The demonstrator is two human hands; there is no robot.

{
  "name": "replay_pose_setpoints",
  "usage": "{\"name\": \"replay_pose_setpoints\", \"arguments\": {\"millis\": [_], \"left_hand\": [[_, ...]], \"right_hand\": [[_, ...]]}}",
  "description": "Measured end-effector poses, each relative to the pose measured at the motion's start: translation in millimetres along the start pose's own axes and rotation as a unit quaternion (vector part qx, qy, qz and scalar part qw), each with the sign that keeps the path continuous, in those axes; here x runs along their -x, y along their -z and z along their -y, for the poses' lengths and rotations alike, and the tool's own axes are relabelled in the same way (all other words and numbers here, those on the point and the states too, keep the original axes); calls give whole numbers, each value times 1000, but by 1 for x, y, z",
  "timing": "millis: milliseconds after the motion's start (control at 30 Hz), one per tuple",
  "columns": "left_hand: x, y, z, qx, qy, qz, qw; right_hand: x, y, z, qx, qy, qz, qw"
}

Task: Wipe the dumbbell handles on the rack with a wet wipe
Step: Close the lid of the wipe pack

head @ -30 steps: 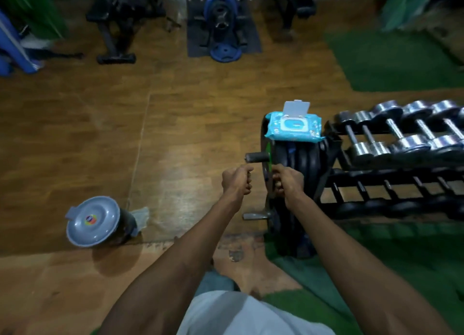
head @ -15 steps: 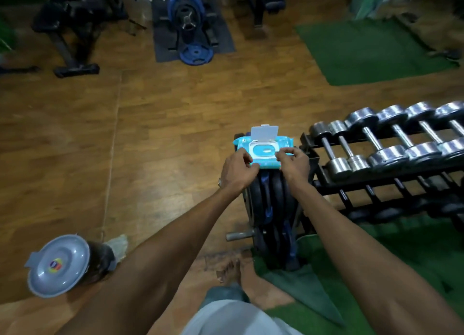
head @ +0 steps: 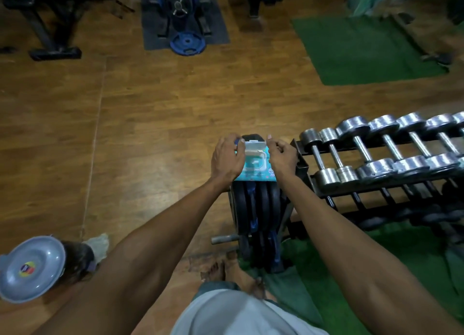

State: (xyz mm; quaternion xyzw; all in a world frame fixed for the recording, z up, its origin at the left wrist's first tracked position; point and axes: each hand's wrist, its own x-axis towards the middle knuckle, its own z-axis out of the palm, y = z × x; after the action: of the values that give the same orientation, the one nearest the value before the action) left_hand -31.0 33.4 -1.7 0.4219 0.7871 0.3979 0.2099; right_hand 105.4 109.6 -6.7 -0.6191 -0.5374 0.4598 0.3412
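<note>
A turquoise wet wipe pack with its white flap open lies on top of a stack of black weight plates. My left hand grips the pack's left side. My right hand rests on the pack's right side, fingers curled by the open flap. Whether a wipe is pinched there I cannot tell. Several chrome dumbbells with thin steel handles lie in a row on a black rack just to the right.
A grey lidded bin with a crumpled cloth stands on the wooden floor at lower left. Green mats lie at the far right and under the rack. Benches and a blue plate stand at the back. My bare foot is below.
Both hands rose from the plate stack's bar to the wipe pack on top and now hold its sides. The camera has moved closer and tilted down.
</note>
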Motion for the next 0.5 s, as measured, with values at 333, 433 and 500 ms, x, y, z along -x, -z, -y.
{"name": "replay_pose_setpoints", "arguments": {"millis": [333,433,500], "left_hand": [[26,-12,20,-34,22,1,999],[32,-11,22,-45,17,16,999],[33,-12,22,-53,19,14,998]], "right_hand": [[27,17,-36,114,69,26,991],[28,16,-38,137,64,33,988],[29,15,-38,136,57,32,988]]}}
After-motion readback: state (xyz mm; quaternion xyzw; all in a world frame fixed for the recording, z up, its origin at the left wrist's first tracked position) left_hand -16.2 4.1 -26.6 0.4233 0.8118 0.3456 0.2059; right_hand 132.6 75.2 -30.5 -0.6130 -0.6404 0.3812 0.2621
